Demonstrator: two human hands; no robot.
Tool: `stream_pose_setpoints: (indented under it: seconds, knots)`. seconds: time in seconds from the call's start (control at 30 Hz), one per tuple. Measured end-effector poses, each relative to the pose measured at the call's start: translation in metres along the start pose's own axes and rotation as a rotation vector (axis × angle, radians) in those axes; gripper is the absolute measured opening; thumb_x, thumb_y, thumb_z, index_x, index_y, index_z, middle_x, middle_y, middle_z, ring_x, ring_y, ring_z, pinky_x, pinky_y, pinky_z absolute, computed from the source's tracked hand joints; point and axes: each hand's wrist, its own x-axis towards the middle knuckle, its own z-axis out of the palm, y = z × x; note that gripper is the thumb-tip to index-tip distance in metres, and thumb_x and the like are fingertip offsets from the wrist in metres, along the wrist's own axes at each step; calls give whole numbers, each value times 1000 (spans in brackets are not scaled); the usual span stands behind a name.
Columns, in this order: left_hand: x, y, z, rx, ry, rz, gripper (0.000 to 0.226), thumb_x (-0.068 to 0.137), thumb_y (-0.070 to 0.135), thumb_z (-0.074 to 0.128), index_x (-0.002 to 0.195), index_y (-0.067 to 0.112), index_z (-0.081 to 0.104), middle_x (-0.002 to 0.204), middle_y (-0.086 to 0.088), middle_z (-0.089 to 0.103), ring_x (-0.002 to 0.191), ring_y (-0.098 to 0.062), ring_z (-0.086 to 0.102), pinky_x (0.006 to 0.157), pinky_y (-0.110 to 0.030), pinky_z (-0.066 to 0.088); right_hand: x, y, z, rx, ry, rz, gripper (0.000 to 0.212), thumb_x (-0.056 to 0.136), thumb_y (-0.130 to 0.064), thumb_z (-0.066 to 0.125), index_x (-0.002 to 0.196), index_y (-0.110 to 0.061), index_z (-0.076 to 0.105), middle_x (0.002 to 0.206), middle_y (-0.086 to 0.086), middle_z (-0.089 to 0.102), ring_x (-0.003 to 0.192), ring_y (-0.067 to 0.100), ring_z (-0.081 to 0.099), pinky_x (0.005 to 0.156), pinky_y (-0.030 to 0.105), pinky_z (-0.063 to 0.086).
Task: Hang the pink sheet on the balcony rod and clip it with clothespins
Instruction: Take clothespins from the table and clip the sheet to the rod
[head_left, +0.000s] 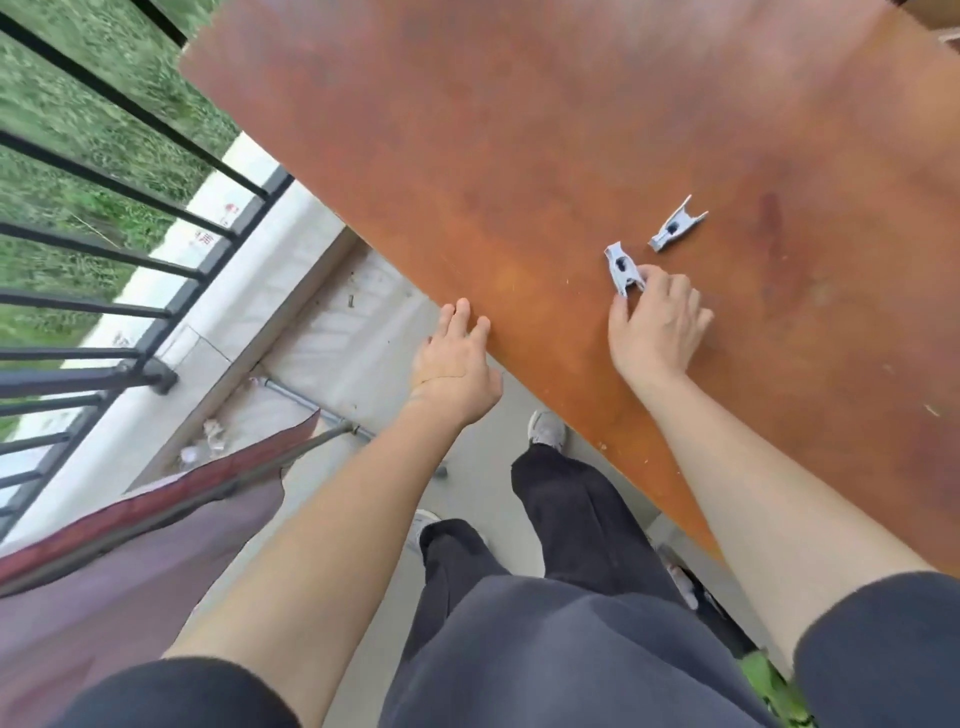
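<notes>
Two pale grey clothespins lie on a brown wooden table (519, 130). My right hand (657, 322) pinches the nearer clothespin (622, 268) by its tail end with thumb and fingertips. The second clothespin (675, 224) lies free just beyond it, up and to the right. My left hand (457, 364) rests with straight fingers on the table's near edge and holds nothing. The pink sheet (119, 566) hangs draped over a dark metal rod (218, 491) at the lower left.
A black balcony railing (104, 249) runs along the left, with grass beyond it. Below are a pale concrete floor (332, 332), a thin pipe and small debris by the ledge. My legs in dark trousers stand between the rod and the table.
</notes>
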Motion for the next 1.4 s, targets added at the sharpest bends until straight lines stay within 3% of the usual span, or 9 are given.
stream_pose_setpoints:
  seconds: [0.13, 0.3, 0.43, 0.57, 0.7, 0.97, 1.2, 1.3, 1.4]
  knots:
    - [-9, -4, 4, -154, -34, -18, 66, 93, 30, 48, 153, 22, 21, 164, 3, -4, 150, -16, -4, 117, -42, 26, -6, -16, -11, 82, -113, -102, 35, 92, -36, 56, 125, -25, 58, 123, 6, 58, 118, 30, 50, 100, 44, 34]
    - [-36, -37, 0, -419, 156, -124, 42, 93, 23, 49, 134, 16, 50, 145, 0, 42, 131, -22, 40, 105, -37, 37, -18, -64, -12, 243, -219, -288, 36, 92, -31, 59, 127, -24, 58, 124, 7, 54, 119, 29, 50, 100, 40, 37]
    - [-87, -100, 5, -258, 229, -253, 42, 90, 24, 52, 130, 15, 52, 138, -4, 46, 126, -27, 44, 102, -38, 39, -47, -120, 9, 304, -330, -438, 36, 91, -29, 61, 126, -23, 59, 123, 9, 52, 118, 31, 52, 96, 38, 40]
    - [-142, -183, 12, 120, 62, -377, 41, 88, 28, 50, 128, 19, 50, 135, -5, 45, 128, -27, 39, 103, -44, 32, -96, -178, 36, 295, -439, -598, 38, 93, -33, 59, 129, -23, 58, 121, 8, 49, 115, 29, 52, 93, 36, 41]
    - [-179, -257, 19, 317, -2, -492, 36, 90, 43, 48, 116, 19, 57, 124, -6, 55, 116, -27, 50, 99, -43, 36, -152, -211, 67, 347, -497, -676, 38, 92, -33, 61, 129, -23, 60, 117, 6, 50, 114, 27, 54, 93, 35, 43]
    - [-207, -311, 45, 502, -102, -456, 33, 99, 13, 34, 123, 12, 57, 125, -9, 48, 118, -30, 42, 101, -39, 33, -237, -233, 125, 258, -609, -733, 38, 93, -36, 58, 130, -24, 59, 119, 3, 49, 115, 24, 53, 93, 35, 43]
    - [-215, -305, 25, 659, -116, -367, 71, 82, 17, 2, 127, 13, 57, 124, -11, 49, 114, -28, 44, 95, -36, 36, -270, -250, 130, 268, -630, -745, 38, 93, -38, 59, 128, -25, 60, 118, 3, 51, 115, 24, 54, 93, 36, 46]
    - [-209, -306, 21, 664, -175, -395, 45, 99, 28, 24, 121, 20, 62, 121, -8, 57, 112, -28, 48, 92, -37, 36, -271, -252, 127, 275, -630, -744, 39, 93, -37, 59, 129, -24, 60, 119, 4, 51, 116, 24, 54, 95, 36, 46]
    - [-202, -311, 18, 540, -190, -348, 31, 98, 35, 44, 117, 21, 64, 121, -5, 59, 116, -27, 50, 93, -36, 39, -267, -249, 124, 284, -623, -720, 39, 93, -38, 58, 130, -25, 59, 119, 3, 52, 115, 24, 54, 95, 36, 46]
